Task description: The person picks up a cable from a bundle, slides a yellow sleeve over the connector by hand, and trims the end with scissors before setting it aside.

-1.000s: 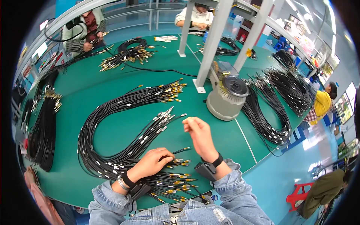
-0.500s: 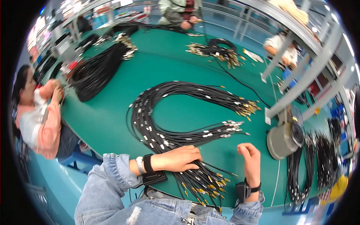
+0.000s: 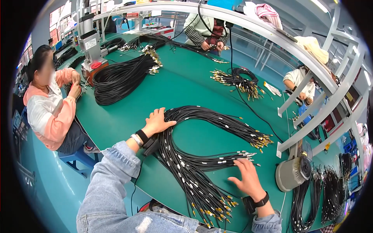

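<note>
A big bundle of black cables (image 3: 186, 167) lies curved on the green table in front of me, with small white sleeves along it. Its ends fan out in three groups: gold-tipped connectors (image 3: 261, 140) at the right, silver-tipped ones (image 3: 245, 155) below them, and more gold tips (image 3: 216, 206) at the near edge. My left hand (image 3: 156, 122) rests at the outer left bend of the bundle, fingers spread, holding nothing. Beside the silver tips is my right hand (image 3: 248, 179), open with thumb and fingers apart; whether its fingertips touch those cables I cannot tell.
Another black cable coil (image 3: 124, 79) lies at the far left beside a press-like machine (image 3: 90, 46). A round grey device (image 3: 292, 174) and a metal frame (image 3: 307, 112) stand at the right. Further cables (image 3: 239, 81) lie at the back. Co-workers sit left and behind the table.
My left hand has left the near cable ends and moved up and left to the bend, its fingers spreading. My right hand has lowered and opened toward the silver tips. The view has shifted.
</note>
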Demonstrator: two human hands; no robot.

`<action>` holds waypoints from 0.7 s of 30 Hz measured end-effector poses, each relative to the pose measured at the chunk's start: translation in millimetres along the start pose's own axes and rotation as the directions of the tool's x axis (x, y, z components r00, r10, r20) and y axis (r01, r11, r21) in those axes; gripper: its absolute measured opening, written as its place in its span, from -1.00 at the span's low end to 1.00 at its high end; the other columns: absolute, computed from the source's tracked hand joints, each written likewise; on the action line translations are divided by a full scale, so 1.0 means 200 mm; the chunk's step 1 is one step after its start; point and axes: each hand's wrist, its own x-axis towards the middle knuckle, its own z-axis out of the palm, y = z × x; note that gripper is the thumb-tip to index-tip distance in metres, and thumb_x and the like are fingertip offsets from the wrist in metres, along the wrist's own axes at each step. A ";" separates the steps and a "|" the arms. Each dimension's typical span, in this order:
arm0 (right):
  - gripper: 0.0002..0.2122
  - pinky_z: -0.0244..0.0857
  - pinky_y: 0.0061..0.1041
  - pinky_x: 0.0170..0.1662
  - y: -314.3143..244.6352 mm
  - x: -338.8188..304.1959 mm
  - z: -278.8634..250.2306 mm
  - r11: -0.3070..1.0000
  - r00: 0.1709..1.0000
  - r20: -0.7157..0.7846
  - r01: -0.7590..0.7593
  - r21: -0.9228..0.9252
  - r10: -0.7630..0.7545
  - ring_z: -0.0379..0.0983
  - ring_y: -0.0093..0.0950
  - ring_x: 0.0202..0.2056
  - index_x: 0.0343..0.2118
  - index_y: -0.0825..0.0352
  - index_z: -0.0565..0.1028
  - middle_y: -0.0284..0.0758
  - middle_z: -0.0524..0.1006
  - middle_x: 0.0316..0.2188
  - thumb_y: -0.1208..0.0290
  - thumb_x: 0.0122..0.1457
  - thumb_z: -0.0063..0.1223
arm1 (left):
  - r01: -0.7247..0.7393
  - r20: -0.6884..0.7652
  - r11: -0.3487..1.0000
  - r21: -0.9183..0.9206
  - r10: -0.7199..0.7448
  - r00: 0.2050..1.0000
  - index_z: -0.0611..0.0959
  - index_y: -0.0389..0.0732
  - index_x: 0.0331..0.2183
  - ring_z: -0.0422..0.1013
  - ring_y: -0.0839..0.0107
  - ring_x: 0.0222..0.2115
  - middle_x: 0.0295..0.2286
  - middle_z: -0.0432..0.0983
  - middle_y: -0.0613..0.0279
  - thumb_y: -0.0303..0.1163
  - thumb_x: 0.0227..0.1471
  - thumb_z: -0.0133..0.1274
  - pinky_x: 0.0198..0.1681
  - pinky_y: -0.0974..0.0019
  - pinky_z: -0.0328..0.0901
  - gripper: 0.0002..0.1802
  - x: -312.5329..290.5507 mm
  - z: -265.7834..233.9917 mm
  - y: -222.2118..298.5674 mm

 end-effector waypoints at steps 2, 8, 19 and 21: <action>-0.39 -0.02 -0.16 0.14 0.03 0.04 0.06 0.990 0.996 0.052 0.084 -0.113 -0.078 0.13 -0.20 0.10 0.03 0.28 0.27 -0.18 0.26 0.03 0.18 -0.10 0.22 | 0.171 0.212 0.985 -0.025 -0.162 0.964 0.17 -0.23 0.09 0.13 -0.06 0.02 -0.04 0.21 -0.11 0.07 -0.30 0.22 -0.01 -0.12 0.14 0.01 0.07 0.00 0.02; -0.34 -0.13 -0.05 0.17 0.06 0.16 0.16 0.979 0.991 0.098 0.106 -0.174 -0.089 0.10 -0.21 0.12 0.07 0.26 0.25 -0.20 0.25 0.05 0.09 -0.10 0.20 | 0.056 0.256 0.994 0.098 -0.080 0.964 0.22 -0.25 0.04 0.22 -0.09 -0.06 -0.12 0.27 -0.19 -0.02 -0.30 0.22 -0.08 -0.04 0.23 -0.08 0.14 0.03 0.04; -0.46 -0.09 -0.05 0.16 0.12 0.25 0.14 0.997 0.979 0.200 0.049 -0.056 -0.037 0.20 -0.24 0.04 -0.01 0.29 0.32 -0.21 0.30 0.00 0.20 -0.07 0.18 | -0.132 0.205 0.991 -0.011 0.131 0.970 0.30 -0.23 -0.02 0.32 -0.13 -0.20 -0.24 0.36 -0.20 -0.18 -0.29 0.18 -0.11 0.02 0.26 -0.24 0.47 0.19 -0.10; -0.48 -0.04 -0.10 0.13 0.13 0.22 0.13 0.996 0.990 0.136 0.054 -0.065 -0.044 0.21 -0.23 0.02 -0.03 0.30 0.34 -0.21 0.31 -0.02 0.22 -0.08 0.19 | -0.120 0.218 0.992 -0.033 0.124 0.968 0.29 -0.20 0.00 0.30 -0.09 -0.18 -0.23 0.35 -0.17 -0.15 -0.30 0.21 -0.09 0.04 0.25 -0.20 0.53 0.27 -0.13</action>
